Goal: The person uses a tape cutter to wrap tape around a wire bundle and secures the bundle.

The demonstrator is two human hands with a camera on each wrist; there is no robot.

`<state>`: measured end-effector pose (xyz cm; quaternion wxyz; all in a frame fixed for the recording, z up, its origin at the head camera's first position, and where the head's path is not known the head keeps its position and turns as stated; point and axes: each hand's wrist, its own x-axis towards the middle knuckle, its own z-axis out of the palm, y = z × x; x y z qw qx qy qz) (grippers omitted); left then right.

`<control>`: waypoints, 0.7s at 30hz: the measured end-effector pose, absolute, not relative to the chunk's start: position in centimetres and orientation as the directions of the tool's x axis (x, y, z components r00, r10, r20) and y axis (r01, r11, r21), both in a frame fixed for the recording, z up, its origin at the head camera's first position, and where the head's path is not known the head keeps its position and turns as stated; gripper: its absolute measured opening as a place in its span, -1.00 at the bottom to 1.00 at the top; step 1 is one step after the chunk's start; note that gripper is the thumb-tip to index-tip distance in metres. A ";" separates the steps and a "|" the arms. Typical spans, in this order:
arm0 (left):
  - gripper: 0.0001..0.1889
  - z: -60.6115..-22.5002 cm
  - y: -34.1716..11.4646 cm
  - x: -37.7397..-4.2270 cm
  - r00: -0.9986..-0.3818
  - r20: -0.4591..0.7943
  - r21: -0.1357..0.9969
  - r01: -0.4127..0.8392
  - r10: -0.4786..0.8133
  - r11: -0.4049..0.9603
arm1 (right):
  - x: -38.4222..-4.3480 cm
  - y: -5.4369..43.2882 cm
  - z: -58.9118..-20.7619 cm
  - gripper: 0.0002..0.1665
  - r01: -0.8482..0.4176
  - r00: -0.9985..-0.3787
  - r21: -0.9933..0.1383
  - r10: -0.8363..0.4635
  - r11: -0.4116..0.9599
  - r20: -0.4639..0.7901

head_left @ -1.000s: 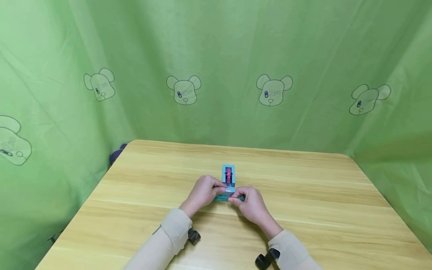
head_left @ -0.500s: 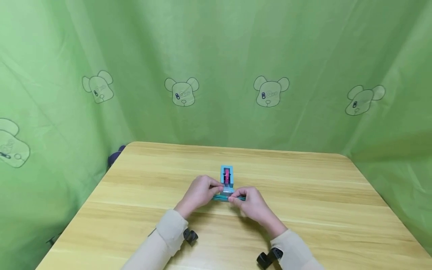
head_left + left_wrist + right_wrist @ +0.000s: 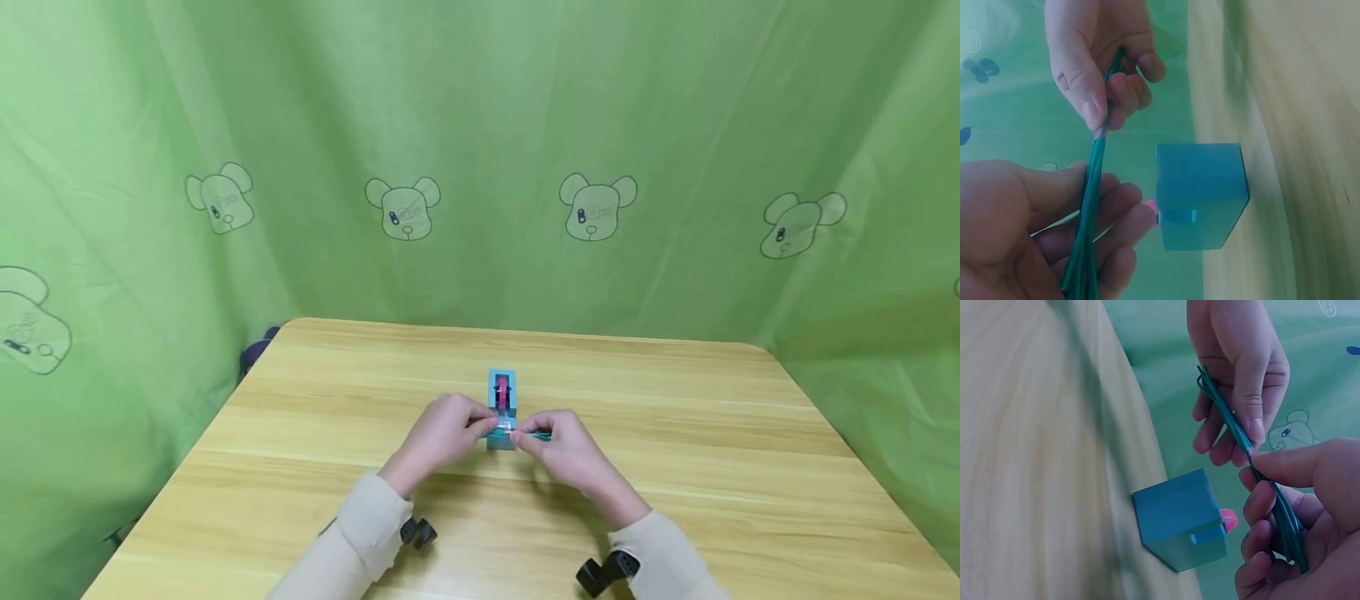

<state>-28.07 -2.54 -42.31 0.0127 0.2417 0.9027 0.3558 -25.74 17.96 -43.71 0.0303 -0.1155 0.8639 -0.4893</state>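
Both hands hold a thin bundle of green wires [image 3: 1090, 194], looped at one end, in front of a blue tape dispenser [image 3: 1175, 506]. My left hand [image 3: 442, 429] pinches it between thumb and fingers on the left side. On the other side, my right hand [image 3: 566, 446] grips it, thumb and fingertips close to the middle. A narrow band of clear tape [image 3: 1101, 132] shows round the bundle between the two hands. Behind the hands, the dispenser carries a pink roll [image 3: 502, 392]. In the head view the fingers hide part of the bundle.
The dispenser stands on a light wooden table [image 3: 675, 417]. A green curtain [image 3: 487, 100] with printed bear heads surrounds the table's back and sides. Dark wrist cameras are strapped at both cuffs. A dark purple object [image 3: 257, 352] shows past the table's left back corner.
The bundle has risen slightly and now overlaps the dispenser's front in the head view. The right hand has shifted a little upward with it; both hands keep their hold.
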 end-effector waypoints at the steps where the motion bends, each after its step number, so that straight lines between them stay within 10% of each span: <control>1: -0.80 -42.2 -2.6 -28.0 -0.880 0.151 0.642 0.434 0.451 0.632 | -25.7 18.0 -43.6 -0.88 -0.174 -0.970 -0.852 -0.234 0.493 0.063; 21: -0.74 -39.2 -3.1 -25.5 -0.812 0.192 0.559 0.552 0.551 0.619 | -23.9 17.8 -40.1 -0.88 -0.259 -0.955 -0.827 -0.263 0.498 0.141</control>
